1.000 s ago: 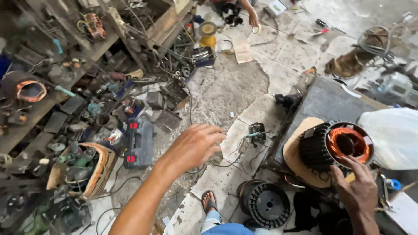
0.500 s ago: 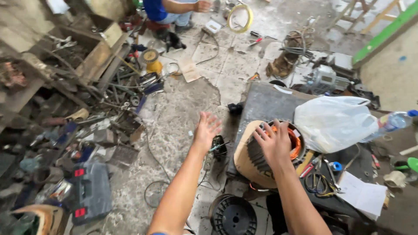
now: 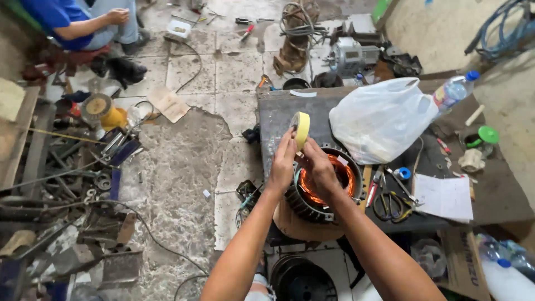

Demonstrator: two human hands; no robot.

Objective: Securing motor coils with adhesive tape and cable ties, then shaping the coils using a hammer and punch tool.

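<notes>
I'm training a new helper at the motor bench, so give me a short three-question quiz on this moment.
1. True or false: the left hand holds the yellow roll of tape above the ribbed black motor stator with copper windings.
2. What lies right of the stator? A) white plastic bag B) black-handled scissors C) clear bottle
3. Fill in: the right hand rests over the stator's ____ windings.

Key: 1 true; 2 B; 3 copper.

Both forearms reach forward, left hand [image 3: 283, 161] and right hand [image 3: 321, 167] side by side, fingers pinched.
</notes>
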